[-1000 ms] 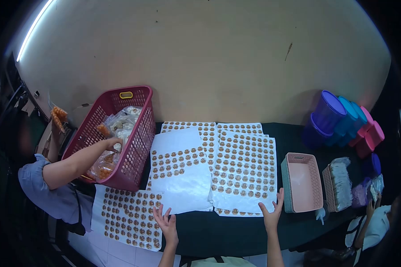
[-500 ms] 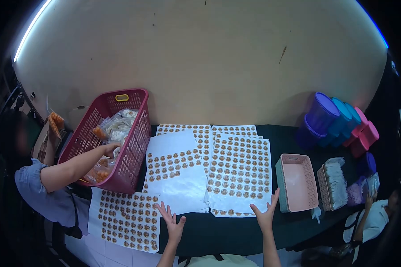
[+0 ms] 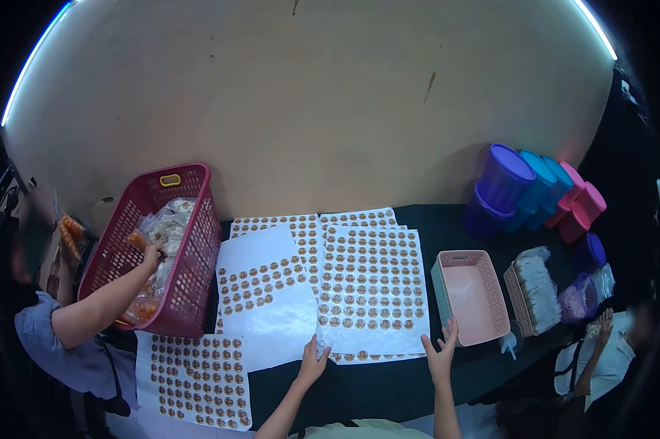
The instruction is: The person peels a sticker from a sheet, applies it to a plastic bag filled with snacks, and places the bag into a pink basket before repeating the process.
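Sheets of round brown stickers lie on the dark green table. My left hand (image 3: 312, 364) is at the lower left corner of the right-hand sticker sheet (image 3: 374, 285), its thumb and index finger apart around that corner. Beside it lies a partly used sticker sheet (image 3: 268, 329) with bare white areas. My right hand (image 3: 441, 358) is open with fingers spread, just off the lower right corner of the right-hand sheet and close to the pink basket (image 3: 478, 300). Another sticker sheet (image 3: 195, 380) hangs over the table's front edge at left.
A person at left reaches into a maroon laundry basket (image 3: 191, 293) of bagged snacks. At right stand purple tubs (image 3: 505, 175), teal tubs (image 3: 546, 183), pink tubs (image 3: 582, 201) and a basket of clear plastic bags (image 3: 536, 293). Another person (image 3: 608, 351) is at far right.
My left hand has moved right, from the left sheets to the right-hand sheet's corner. My right hand has lowered slightly. The view has shifted, and the left person's hand stays in the maroon basket.
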Demonstrator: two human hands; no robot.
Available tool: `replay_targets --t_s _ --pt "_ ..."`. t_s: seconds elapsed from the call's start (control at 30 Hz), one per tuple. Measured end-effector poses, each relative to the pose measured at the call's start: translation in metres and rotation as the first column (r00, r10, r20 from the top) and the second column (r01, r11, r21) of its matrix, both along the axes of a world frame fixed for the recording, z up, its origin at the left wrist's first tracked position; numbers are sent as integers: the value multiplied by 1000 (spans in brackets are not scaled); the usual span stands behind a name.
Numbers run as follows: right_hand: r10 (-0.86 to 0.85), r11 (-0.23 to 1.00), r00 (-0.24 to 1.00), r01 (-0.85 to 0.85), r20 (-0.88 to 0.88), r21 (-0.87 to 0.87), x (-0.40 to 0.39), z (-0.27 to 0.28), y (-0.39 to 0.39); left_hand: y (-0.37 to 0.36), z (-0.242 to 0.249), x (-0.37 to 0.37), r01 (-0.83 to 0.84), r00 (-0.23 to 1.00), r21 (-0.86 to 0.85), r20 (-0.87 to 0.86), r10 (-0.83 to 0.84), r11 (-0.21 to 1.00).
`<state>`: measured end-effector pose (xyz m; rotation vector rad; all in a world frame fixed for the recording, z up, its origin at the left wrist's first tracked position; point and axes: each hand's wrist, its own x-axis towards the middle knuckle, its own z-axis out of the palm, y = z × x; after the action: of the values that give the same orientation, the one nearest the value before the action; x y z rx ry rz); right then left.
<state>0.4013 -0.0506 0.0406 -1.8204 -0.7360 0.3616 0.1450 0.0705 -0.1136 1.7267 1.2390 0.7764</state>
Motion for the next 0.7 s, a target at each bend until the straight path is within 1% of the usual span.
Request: replay_targets --t_s 0.03,0.07,0.1,0.13,0.17,0.2,0.23,0.27,0.3,0.33,0.37,0.4,0.43,0.47,0.5,0.57,0.6,0.63,0.7 --pt "6 1000 1000 -6 -2 -3 1 1 -2 1 -9 2 11 1000 -4 0 -11 1000" --pt "-6 1000 1000 6 -1 -6 2 1 -5 2 -17 2 60 998 -37 -19 -61 998" --pt "-7 1000 1000 7 -25 -4 3 1 -6 2 -14 5 109 993 -68 -37 -111 992" --pt "-9 1000 999 9 -49 3 5 0 -7 2 -9 7 122 992 -66 -35 -124 990" --pt "-23 1000 999 23 -46 8 7 0 -8 0 -5 7 55 989 9 -135 -53 998" --pt "-32 999 995 33 -92 7 9 -1 -11 -1 1 8 -5 973 91 -229 26 996" --pt "-41 999 989 42 -139 7 10 -2 -14 2 2 9 10 973 95 -229 12 995" --pt "-55 998 989 57 -140 10 11 -1 -16 6 1 8 -56 965 133 -246 87 990" --pt "-59 997 981 67 -187 39 13 0 -19 9 -1 7 -122 952 171 -259 164 978" --pt "-59 995 971 77 -234 69 14 0 -22 14 -9 6 -84 947 247 -282 154 965" --pt "-69 993 970 89 -233 76 16 0 -26 19 -17 4 -72 949 253 -280 144 965" --pt "-70 992 968 93 -241 85 17 -2 -30 26 -15 3 -21 999 -222 -49 10 975" --pt "-72 990 965 99 -250 96 16 -4 -33 32 -1 4 144 977 -623 212 -11 768" --pt "-87 987 963 117 -256 107 14 -4 -37 31 12 6 171 957 -666 289 39 726" --pt "-84 985 959 120 -270 121 10 -5 -42 30 29 10 181 959 -661 283 19 728" --pt "-98 981 954 140 -284 133 1 -7 -53 27 52 16 289 902 -647 430 25 706" --pt "-103 979 947 151 -304 140 -5 -10 -61 27 60 17 396 825 -689 557 94 607" --pt "-105 975 942 160 -320 151 -9 -11 -66 25 60 19 407 825 -686 560 80 603" --pt "-144 970 940 196 -308 144 -20 -15 -81 20 56 19 513 721 -697 667 189 501"
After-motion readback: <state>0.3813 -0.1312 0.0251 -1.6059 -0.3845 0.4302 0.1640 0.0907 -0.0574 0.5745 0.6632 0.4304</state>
